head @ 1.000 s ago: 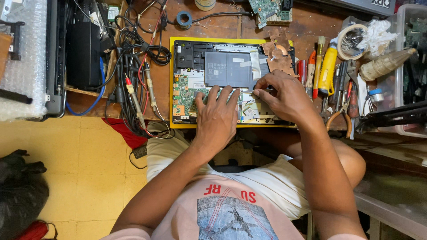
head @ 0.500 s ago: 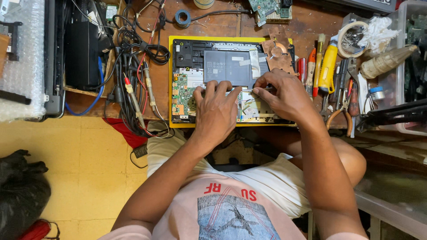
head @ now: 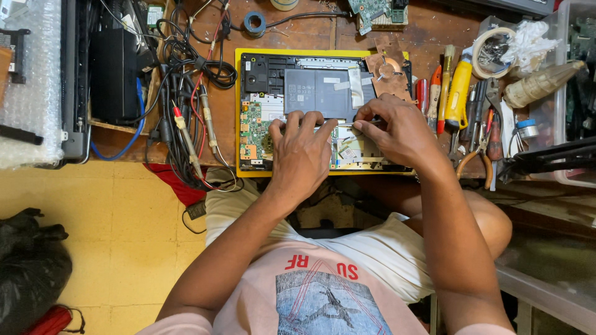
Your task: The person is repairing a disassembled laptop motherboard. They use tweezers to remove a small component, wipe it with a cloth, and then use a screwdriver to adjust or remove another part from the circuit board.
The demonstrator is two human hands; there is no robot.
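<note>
Worn wooden workbench (head: 434, 37) above a yellow tiled floor (head: 124, 236).

An opened laptop (head: 323, 111) lies flat, underside up and cover off, in a yellow frame (black battery above the fingers (head: 304, 121), green circuit board left of and beneath them). A thin silvery part is pinched between the right fingers.
</note>
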